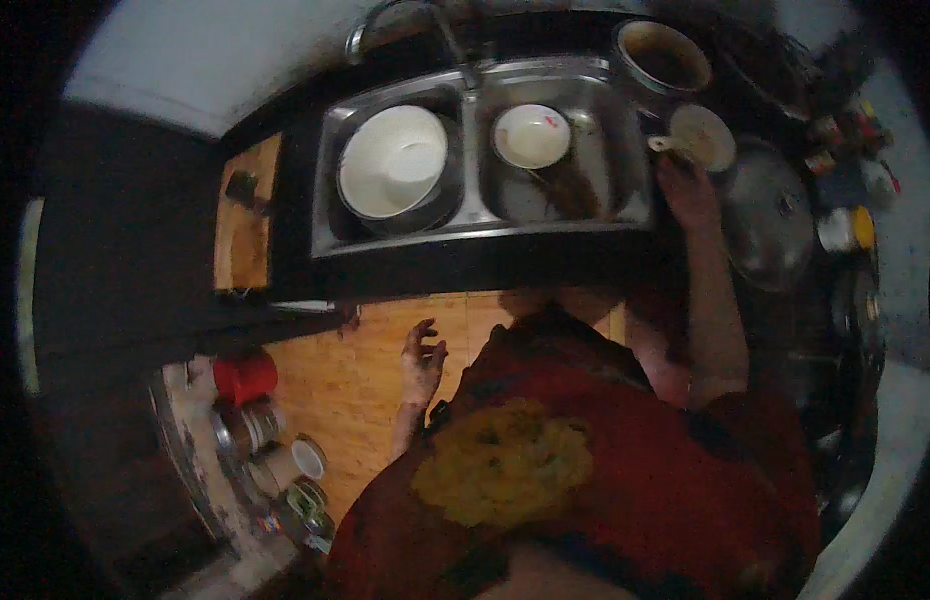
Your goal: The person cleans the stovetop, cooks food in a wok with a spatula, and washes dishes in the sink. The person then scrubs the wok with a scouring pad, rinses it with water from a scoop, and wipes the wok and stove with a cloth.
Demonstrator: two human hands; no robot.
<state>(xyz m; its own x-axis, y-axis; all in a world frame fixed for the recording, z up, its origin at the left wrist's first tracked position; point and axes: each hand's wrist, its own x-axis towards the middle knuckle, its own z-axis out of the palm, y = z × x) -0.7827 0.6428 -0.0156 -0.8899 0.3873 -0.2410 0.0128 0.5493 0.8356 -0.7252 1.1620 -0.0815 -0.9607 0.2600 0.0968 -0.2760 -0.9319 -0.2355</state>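
My right hand (688,193) reaches over the dark counter right of the sink, its fingers at a light-coloured handled item (666,144) beside a round pale plate or lid (703,138). Blur hides whether the fingers grip it. My left hand (424,364) hangs low over the wooden floor, fingers loosely curled and apart, with nothing in it. A large white bowl (394,160) lies tilted in the left basin of the steel double sink (472,202). In the right basin is a smaller white bowl with a red mark (532,136), beside some brownish matter.
A pot with a brown interior (664,57) stands at the sink's back right. A large metal lid (769,214) lies right of my forearm. The curved faucet (442,37) rises behind the sink. A wooden cutting board (247,214) is at the left, a red container (244,376) lower left.
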